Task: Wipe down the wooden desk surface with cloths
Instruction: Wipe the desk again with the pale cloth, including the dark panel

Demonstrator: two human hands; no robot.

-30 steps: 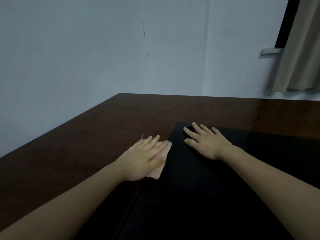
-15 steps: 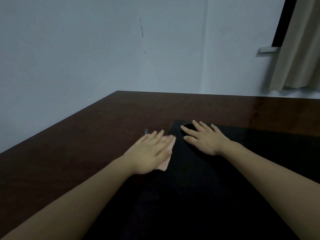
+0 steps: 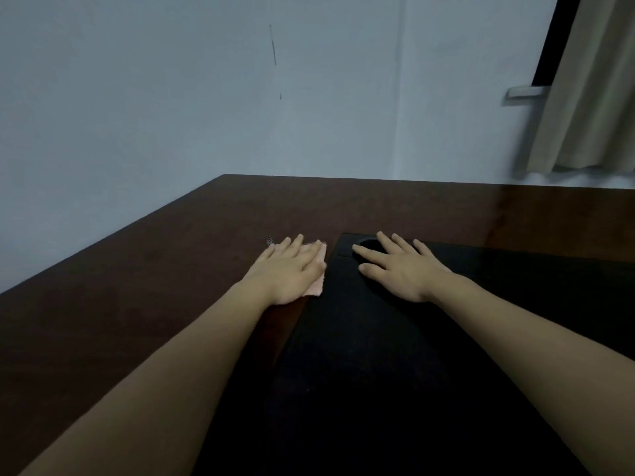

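Note:
The dark brown wooden desk [image 3: 144, 286] fills the lower half of the head view. A small pink cloth [image 3: 318, 274] lies on it beside the left edge of a black mat. My left hand [image 3: 292, 269] presses flat on the cloth with straight fingers and hides most of it. My right hand [image 3: 400, 266] rests flat on the black mat [image 3: 378, 372], fingers spread, fingertips over a dark round object [image 3: 369, 243] at the mat's far left corner.
Pale walls bound the desk at the back and the left. A beige curtain [image 3: 584, 91] hangs at the upper right over a dark window. A tiny dark speck [image 3: 270, 240] lies on the desk just beyond my left fingertips.
My left hand has slid the pink cloth a little forward along the mat's left edge. My right hand has stayed flat on the mat.

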